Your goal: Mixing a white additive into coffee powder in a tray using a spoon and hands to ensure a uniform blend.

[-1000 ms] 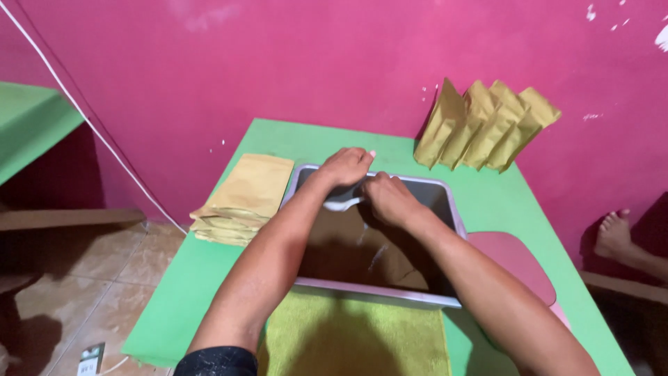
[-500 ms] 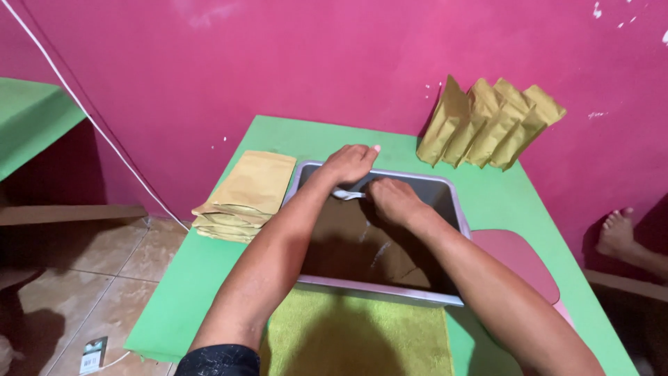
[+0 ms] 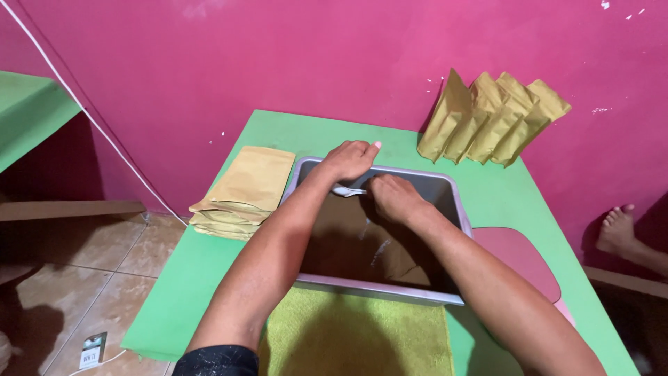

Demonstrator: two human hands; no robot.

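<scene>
— Both hands first: what are they doing?

— Left hand (image 3: 350, 159) reaches over the far rim of the grey tray (image 3: 454, 202), fingers curled down, and it touches the bowl end of a white spoon (image 3: 346, 190). Right hand (image 3: 394, 197) sits just beside it, inside the tray, clenched around the spoon's handle end as far as I can tell; the fingers hide the handle itself.

— So who actually grips the spoon?

— The right hand seems to grasp it. For the left hand I cannot tell whether it pinches the spoon or only rests on it.

— Where is the spoon, then?

— Near the far edge of the tray, between the two hands, just over the dark brown powder (image 3: 362, 244) that fills the tray.

— And around the tray?

— It stands on a green surface (image 3: 209, 278). A yellow-green cloth (image 3: 355, 334) lies under its near edge, toward the person. To the left, just beside the tray, lies a flat stack of tan paper pouches (image 3: 243, 191). At the far right, a row of upright pouches (image 3: 494, 118) leans against the pink wall (image 3: 278, 56). A pink board (image 3: 522, 261) lies at the tray's right side, partly behind the right forearm.

— Anyone else?

— A bare foot (image 3: 618, 230) of another person shows at the right edge, well apart from the surface.
</scene>
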